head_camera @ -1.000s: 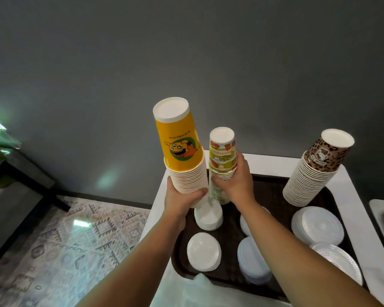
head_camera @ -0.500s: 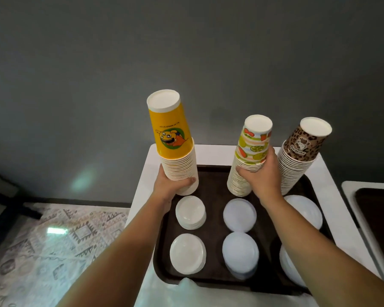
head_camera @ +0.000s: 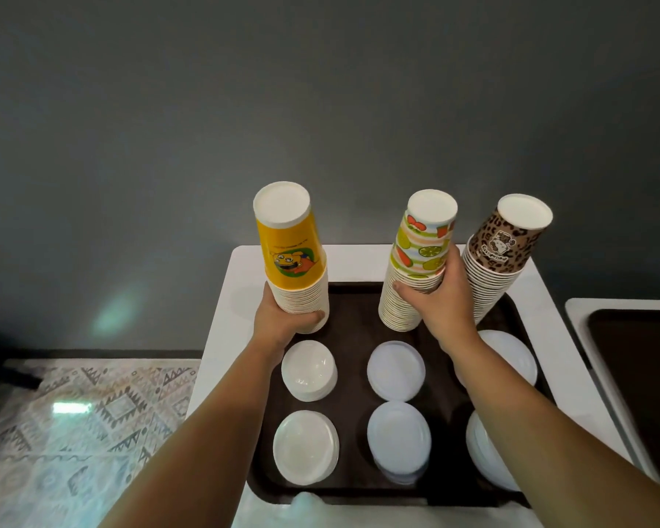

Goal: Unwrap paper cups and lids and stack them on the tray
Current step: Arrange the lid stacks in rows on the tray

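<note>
On a dark brown tray (head_camera: 355, 322) stand three upside-down cup stacks. My left hand (head_camera: 282, 318) grips the base of the yellow cartoon cup stack (head_camera: 292, 253) at the tray's far left. My right hand (head_camera: 439, 299) grips the fruit-print cup stack (head_camera: 420, 257) in the middle, beside the leopard-print cup stack (head_camera: 500, 253) at the far right. Several piles of white lids lie nearer me: a left rear pile (head_camera: 308, 369), a left front pile (head_camera: 305, 445), a middle rear pile (head_camera: 396, 370) and a middle front pile (head_camera: 399, 440). My right forearm partly hides the right-hand lid piles (head_camera: 511, 356).
The tray sits on a white table (head_camera: 225, 299) against a grey wall. A second white table with another dark tray (head_camera: 637, 367) stands at the right. A patterned rug (head_camera: 73, 432) covers the floor at left. A bit of clear wrap (head_camera: 305, 504) lies at the tray's near edge.
My right hand has carried the fruit-print stack from beside the yellow stack to the right, next to the leopard stack. The yellow stack in my left hand has settled lower, at the tray's far left.
</note>
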Available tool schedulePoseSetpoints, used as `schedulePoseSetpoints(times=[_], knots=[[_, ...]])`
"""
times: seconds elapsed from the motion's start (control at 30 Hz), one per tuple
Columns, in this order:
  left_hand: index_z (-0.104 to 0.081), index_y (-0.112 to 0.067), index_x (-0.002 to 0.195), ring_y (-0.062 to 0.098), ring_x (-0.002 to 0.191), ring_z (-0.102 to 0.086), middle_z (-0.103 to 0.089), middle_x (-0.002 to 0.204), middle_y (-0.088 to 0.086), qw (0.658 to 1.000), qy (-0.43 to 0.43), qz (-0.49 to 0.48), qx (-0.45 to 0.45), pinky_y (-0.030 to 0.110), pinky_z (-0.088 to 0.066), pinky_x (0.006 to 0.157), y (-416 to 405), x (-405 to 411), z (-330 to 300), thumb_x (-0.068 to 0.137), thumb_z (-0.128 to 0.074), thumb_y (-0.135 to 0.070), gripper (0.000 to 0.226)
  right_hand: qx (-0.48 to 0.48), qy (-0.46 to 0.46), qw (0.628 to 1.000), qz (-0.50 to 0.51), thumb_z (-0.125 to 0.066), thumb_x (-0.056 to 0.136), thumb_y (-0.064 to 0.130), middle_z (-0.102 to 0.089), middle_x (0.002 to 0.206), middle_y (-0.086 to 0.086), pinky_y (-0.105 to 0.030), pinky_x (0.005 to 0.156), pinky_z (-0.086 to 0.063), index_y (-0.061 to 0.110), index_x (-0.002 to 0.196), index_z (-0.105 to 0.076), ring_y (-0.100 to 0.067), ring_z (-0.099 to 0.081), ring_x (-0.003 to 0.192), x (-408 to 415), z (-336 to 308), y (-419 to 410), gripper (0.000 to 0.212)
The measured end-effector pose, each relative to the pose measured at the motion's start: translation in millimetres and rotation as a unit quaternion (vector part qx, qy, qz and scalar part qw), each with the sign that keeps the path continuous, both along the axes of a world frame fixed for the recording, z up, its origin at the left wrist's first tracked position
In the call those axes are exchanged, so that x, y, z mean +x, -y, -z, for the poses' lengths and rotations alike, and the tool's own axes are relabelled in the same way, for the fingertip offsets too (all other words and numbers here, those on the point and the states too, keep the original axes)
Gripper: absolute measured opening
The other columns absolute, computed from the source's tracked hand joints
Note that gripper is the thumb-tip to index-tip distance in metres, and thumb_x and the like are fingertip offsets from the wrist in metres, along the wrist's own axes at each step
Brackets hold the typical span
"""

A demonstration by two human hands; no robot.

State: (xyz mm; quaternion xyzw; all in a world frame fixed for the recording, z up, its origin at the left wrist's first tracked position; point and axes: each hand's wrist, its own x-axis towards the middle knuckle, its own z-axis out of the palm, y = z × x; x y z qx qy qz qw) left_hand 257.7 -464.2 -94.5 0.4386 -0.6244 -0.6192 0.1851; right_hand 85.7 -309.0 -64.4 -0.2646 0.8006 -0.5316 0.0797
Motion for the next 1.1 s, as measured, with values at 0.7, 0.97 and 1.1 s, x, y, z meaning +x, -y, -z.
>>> schedulePoseSetpoints(times=[0.7,0.97,1.1], knots=[[-0.035,-0.018,0.137,0.027,0.124,-0.050,-0.051,0.135,0.004,0.992,0.095,-0.034,-0.076,0.046,-0.047,0.099,-10.1,-6.4,-11.4,0.064,-0.087,-0.020,0.090,0.015,0.004,1.000,-0.008,-0.082,0.070,0.017,-0.052,0.135,-0.002,-0.031,0.097,-0.042,0.014,0.139,-0.037,-0.019,-0.050,0.124,6.6,-3.9,-1.0,0.083],[-0.030,-0.014,0.141,0.029,0.130,-0.045,-0.042,0.145,0.007,0.988,0.113,-0.056,-0.088,0.044,-0.044,0.101,-25.3,8.1,-26.7,0.076,-0.078,-0.029,0.082,0.081,-0.023,0.996,0.041,-0.079,0.074,0.015,-0.037,0.146,-0.010,-0.040,0.108,-0.038,0.011,0.146,-0.025,-0.025,-0.036,0.135,27.8,-3.2,-6.8,0.091],[-0.032,-0.012,0.140,0.029,0.130,-0.045,-0.041,0.146,0.009,0.982,0.130,-0.085,-0.108,0.043,-0.043,0.103,-38.9,16.9,-33.8,0.081,-0.073,-0.031,0.074,0.105,-0.010,0.993,0.055,-0.073,0.081,0.014,-0.025,0.152,-0.012,-0.034,0.108,-0.032,0.008,0.149,-0.018,-0.026,-0.028,0.139,50.6,-8.2,-19.5,0.088]])
